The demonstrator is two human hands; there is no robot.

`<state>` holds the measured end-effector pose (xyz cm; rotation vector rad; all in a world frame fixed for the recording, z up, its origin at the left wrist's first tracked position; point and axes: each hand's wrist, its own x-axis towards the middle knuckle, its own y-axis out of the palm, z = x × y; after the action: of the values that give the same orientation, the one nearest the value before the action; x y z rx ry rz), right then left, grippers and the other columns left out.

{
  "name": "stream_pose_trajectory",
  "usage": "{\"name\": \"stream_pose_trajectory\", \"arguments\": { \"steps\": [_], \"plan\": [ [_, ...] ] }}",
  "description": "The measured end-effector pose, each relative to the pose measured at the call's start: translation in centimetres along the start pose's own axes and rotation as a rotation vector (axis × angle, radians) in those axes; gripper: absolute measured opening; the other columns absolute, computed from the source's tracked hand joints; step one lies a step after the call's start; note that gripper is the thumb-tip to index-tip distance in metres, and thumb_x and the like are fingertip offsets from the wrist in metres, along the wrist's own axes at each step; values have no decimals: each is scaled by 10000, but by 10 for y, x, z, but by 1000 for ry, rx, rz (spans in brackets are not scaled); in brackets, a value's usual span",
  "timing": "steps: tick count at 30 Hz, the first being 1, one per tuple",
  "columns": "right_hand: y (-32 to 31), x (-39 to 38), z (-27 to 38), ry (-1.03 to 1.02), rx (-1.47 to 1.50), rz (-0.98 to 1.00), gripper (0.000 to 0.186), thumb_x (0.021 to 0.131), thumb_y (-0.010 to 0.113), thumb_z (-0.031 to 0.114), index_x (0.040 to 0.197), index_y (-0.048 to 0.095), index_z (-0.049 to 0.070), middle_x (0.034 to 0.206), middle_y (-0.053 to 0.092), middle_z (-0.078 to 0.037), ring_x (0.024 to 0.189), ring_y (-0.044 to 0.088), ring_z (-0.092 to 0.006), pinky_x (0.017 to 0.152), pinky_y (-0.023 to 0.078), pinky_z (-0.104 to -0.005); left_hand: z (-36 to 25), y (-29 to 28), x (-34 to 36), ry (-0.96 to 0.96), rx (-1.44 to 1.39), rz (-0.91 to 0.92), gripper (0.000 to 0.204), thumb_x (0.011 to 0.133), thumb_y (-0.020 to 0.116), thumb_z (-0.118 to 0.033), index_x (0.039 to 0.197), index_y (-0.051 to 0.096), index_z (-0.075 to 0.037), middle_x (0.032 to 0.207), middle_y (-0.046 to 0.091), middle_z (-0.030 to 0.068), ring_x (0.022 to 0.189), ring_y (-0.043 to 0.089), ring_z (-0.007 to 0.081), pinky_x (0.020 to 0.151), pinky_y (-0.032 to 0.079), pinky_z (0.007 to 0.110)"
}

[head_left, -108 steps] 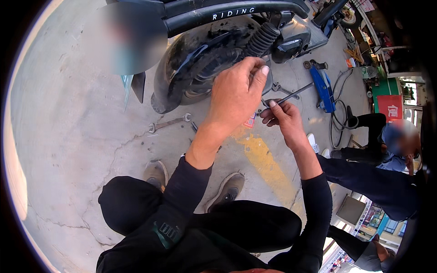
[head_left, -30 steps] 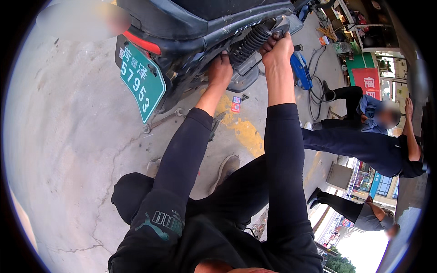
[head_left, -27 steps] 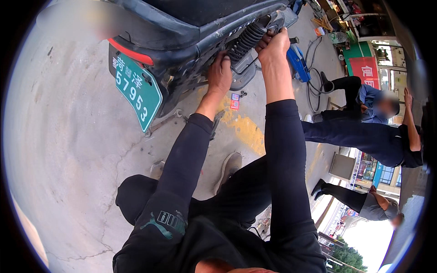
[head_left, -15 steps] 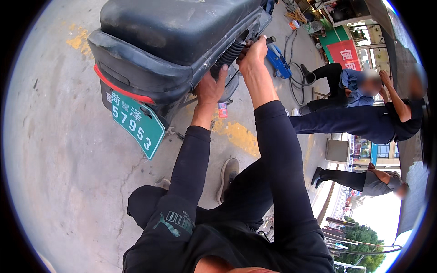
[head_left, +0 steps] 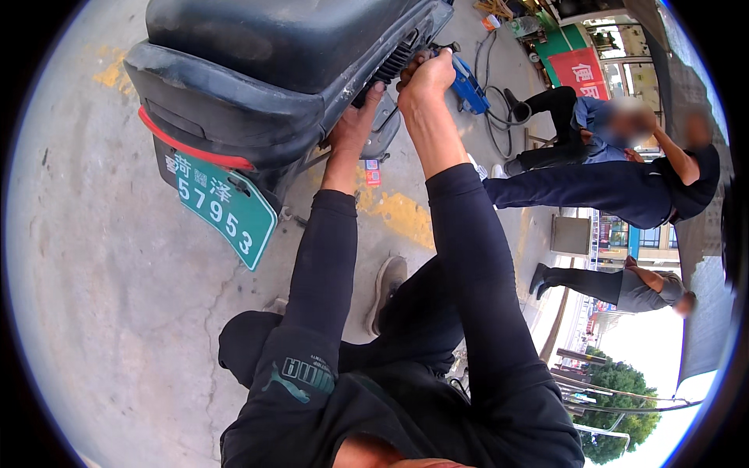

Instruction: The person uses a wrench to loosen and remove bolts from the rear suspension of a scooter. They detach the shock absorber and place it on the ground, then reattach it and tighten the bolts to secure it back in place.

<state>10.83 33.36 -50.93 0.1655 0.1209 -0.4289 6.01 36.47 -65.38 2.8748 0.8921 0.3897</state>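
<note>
The ribbed black shock absorber (head_left: pixel 395 62) sits low on the near flank of the scooter (head_left: pixel 234 47), in the narrow gap between the two hands, with the dark bodywork close along its far side. The left hand (head_left: pixel 355 129) is at its lower end, thumb raised beside the ribs; the other fingers go out of sight under the body panel, so whether they grip anything cannot be told. The right hand (head_left: pixel 427 82) is at the upper end, fingers curled in toward the mount — what they close on, if anything, is hidden by the hand itself. Working by feel like this, it would be well to let the left hand steady the lower end while the right makes only small, square movements, since a slanted push could easily slip in so tight a space. Knuckles should be kept off the panel edge, and both wrists low enough that the fingertips can be seen. The blue jack (head_left: pixel 470 87) lies just beyond the right hand, its neighbouring hose (head_left: pixel 499 121) looping over the concrete floor (head_left: pixel 133 312) — best not to let an elbow or foot drift that way.
</note>
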Motion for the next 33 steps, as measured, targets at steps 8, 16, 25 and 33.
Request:
{"name": "stream_pose_trajectory", "arguments": {
  "steps": [8,16,25,33],
  "plan": [
    [-3,-16,10,103,-98,113,440,974,346,397,600,326,167,513,238,40,452,181,-128,458,141,-312,-9,-4,-3,-152,145,28,597,864,662,-529,1228,631,-56,1259,619,170,1176,566,351,1017,406,417],
    [-3,-15,17,114,-199,119,458,985,320,404,596,333,161,510,197,37,445,153,-132,466,147,-317,-9,8,-3,226,192,-261,413,874,642,-461,1011,739,-84,928,708,172,899,669,356,779,504,420],
    [-1,-12,18,165,-209,206,476,1001,301,417,605,355,158,510,196,45,459,171,-129,475,154,-319,12,4,-1,-9,95,-157,532,985,321,-353,1066,711,0,1057,684,230,1015,630,422,889,470,439],
    [2,-18,21,184,-269,159,431,973,353,368,589,330,174,504,211,49,438,165,-124,467,140,-312,4,12,-4,-67,360,-299,474,960,414,-342,938,716,22,910,667,287,889,631,465,788,491,517]
  ]
}}
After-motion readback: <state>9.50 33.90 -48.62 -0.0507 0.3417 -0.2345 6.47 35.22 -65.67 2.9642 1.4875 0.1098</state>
